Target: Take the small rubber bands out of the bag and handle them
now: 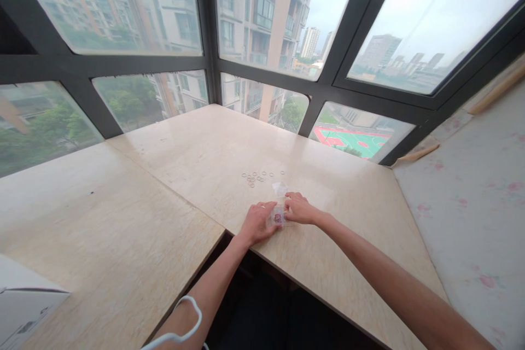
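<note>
Near the table's front edge sits a small clear plastic box [278, 218] with reddish, ring-like bits inside. My left hand [259, 223] grips it from the left, thumb along the near side and fingers at the far side. At the box's right edge is my right hand [301, 209], its fingers bent and pressed together; whether they pinch something is too small to see. Just beyond lies a clear, whitish plastic piece [280, 188], perhaps a lid. Several thin metal rings [251, 179] are scattered behind the box, some overlapping, with one lone ring [283, 173] farther right.
The marble-patterned table [172, 169] reaches back to the window frames [262, 74]. A white box [28, 303] stands at the lower left. A tiny dark speck [91, 193] lies on the left part. A white cable [192, 311] crosses my left forearm. Flowered wall [463, 213] bounds the right.
</note>
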`<state>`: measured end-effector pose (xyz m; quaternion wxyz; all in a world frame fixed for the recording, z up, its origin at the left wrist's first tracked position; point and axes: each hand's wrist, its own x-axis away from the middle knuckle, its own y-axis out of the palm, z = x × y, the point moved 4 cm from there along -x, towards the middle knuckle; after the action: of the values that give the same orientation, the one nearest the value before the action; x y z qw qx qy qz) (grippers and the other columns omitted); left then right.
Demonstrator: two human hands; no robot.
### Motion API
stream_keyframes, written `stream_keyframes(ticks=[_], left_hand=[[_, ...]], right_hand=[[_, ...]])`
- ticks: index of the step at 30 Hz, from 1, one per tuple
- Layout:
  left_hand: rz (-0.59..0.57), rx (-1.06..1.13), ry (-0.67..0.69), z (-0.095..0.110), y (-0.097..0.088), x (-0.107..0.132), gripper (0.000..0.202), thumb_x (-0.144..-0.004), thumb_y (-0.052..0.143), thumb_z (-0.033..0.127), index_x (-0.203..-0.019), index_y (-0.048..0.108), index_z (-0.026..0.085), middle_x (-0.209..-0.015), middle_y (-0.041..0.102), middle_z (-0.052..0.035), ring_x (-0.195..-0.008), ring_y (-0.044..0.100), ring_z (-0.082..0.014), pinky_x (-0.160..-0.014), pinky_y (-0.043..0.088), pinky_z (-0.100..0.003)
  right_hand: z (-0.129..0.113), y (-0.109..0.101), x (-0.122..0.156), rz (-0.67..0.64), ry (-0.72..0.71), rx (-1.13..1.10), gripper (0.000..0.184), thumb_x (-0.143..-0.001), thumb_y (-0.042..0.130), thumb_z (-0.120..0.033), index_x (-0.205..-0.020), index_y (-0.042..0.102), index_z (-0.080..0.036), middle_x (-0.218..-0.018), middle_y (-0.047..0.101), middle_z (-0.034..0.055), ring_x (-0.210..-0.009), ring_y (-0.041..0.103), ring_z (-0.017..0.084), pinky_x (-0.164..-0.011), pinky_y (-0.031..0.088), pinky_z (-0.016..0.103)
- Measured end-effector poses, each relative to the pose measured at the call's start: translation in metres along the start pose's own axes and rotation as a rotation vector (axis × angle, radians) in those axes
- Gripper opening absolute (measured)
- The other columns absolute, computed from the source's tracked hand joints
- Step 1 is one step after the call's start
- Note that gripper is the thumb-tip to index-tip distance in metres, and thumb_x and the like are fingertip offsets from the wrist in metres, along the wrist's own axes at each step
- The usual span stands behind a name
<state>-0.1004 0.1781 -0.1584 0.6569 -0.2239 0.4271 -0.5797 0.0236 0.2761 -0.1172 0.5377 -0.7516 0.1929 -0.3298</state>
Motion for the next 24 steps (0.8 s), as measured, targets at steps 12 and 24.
stream_keyframes(ticks=[12, 24], left_hand=[[-0.004, 0.009, 0.005, 0.0, 0.0, 0.0, 0.066, -0.075, 0.07, 0.042, -0.132, 0.047, 0.017, -0.125, 0.059, -0.0089, -0.114, 0.051, -0.027, -0.096, 0.039, -0.041], [-0.011, 0.022, -0.007, 0.002, -0.002, 0.0, 0.064, -0.076, 0.069, 0.042, -0.132, 0.047, 0.018, -0.124, 0.06, -0.0091, -0.114, 0.052, -0.0268, -0.095, 0.039, -0.041]], right_hand=[[0.01, -0.006, -0.003, -0.014, -0.034, -0.094, 0.016, -0.074, 0.071, -0.027, -0.087, 0.07, -0.017, -0.139, 0.046, 0.0141, -0.131, 0.037, 0.034, -0.104, 0.03, 0.045], [0.024, -0.02, -0.013, 0.255, -0.111, -0.759, 0.019, -0.073, 0.07, -0.031, -0.074, 0.058, -0.016, -0.101, 0.068, 0.0096, -0.096, 0.062, 0.023, -0.085, 0.045, 0.037]])
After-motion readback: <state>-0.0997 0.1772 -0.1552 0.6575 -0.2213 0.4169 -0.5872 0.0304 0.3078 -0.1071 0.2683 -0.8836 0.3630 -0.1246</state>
